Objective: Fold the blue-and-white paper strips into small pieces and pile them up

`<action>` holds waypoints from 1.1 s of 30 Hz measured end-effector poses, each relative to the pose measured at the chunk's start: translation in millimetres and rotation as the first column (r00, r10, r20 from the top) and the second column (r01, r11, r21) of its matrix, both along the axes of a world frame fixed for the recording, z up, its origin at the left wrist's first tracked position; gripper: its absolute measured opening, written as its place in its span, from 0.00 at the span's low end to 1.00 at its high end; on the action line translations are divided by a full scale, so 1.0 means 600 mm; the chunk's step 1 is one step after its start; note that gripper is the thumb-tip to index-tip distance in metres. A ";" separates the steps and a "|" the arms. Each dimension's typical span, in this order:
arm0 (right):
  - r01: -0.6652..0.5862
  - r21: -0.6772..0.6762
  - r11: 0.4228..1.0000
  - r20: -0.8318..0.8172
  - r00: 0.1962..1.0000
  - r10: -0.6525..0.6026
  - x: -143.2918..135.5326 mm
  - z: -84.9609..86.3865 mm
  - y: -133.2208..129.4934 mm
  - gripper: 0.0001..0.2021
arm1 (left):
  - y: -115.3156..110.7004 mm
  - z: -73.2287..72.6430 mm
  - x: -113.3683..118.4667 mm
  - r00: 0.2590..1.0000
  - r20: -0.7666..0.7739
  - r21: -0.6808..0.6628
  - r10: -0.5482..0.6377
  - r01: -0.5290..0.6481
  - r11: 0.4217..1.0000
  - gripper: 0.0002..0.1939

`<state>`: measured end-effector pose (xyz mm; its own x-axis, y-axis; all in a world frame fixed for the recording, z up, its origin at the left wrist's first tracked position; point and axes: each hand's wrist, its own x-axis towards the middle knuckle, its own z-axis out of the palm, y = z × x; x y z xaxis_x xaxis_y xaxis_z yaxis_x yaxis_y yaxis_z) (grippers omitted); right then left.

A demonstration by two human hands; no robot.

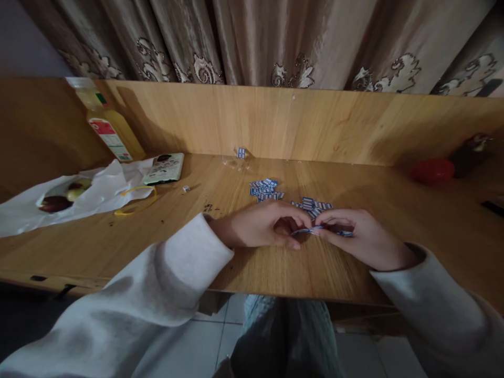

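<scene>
Two hands meet over the near half of the wooden desk, with a band of desk surface separating them from the front edge. The left hand and right hand each pinch a thin blue-and-white strip between thumb and fingers; the strip spans the gap between them. Two piles of similar pieces lie just beyond: the left pile and the right pile. A single piece sits near the back panel. Lateral room: wood surface extends leftward to the plastic bag and rightward to the red object.
</scene>
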<state>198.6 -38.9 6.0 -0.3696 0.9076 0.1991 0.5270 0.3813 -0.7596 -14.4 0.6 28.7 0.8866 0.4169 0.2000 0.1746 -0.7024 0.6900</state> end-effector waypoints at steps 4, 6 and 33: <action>0.008 -0.012 1.000 0.008 1.000 -0.008 0.000 0.002 0.000 0.08 | 0.006 0.000 -0.011 1.000 0.001 -0.149 -0.025 0.024 0.989 0.19; 0.007 -0.012 1.000 0.010 1.000 -0.007 0.000 0.002 -0.001 0.07 | 0.009 -0.003 -0.013 1.000 -0.001 -0.227 -0.004 0.003 0.974 0.19; -0.045 -0.011 0.999 0.025 0.999 0.045 -0.003 0.002 -0.002 0.07 | 0.023 -0.012 -0.010 1.000 -0.007 -0.304 0.026 -0.027 0.952 0.10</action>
<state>197.0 -40.2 7.2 -0.4153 0.8918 0.1797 0.5286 0.3973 -0.7502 -20.4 14.4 21.6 0.8751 0.4806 0.0571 0.1928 -0.4543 0.8698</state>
